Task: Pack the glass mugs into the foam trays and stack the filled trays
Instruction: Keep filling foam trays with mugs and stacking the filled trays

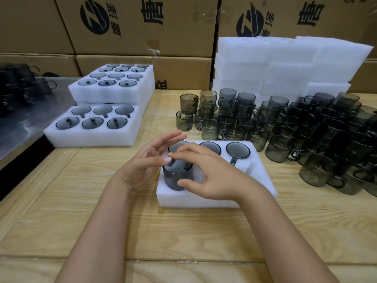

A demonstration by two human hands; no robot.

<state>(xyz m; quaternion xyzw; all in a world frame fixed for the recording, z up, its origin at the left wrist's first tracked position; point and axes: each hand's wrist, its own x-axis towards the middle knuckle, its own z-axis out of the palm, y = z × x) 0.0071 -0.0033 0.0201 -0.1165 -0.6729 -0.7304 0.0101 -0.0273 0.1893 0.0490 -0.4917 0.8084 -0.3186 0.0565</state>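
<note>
The right hand [214, 172] grips a mug [175, 177] in the foam tray [204, 201]; the left hand [146, 160], fingers spread, touches its rim.

- Left hand [142, 163]: bare, slender fingers, short rounded nails.
- Right hand [208, 172]: bare, with the same short nails.
- Behind both wrists: bare forearms [95, 231], uncovered to the frame's lower edge.

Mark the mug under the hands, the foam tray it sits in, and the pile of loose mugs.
mug [172, 177]: head view, its dark glass side wall.
foam tray [193, 201]: head view, its bare front wall.
pile of loose mugs [318, 127]: head view, a mug mid-pile.
</note>
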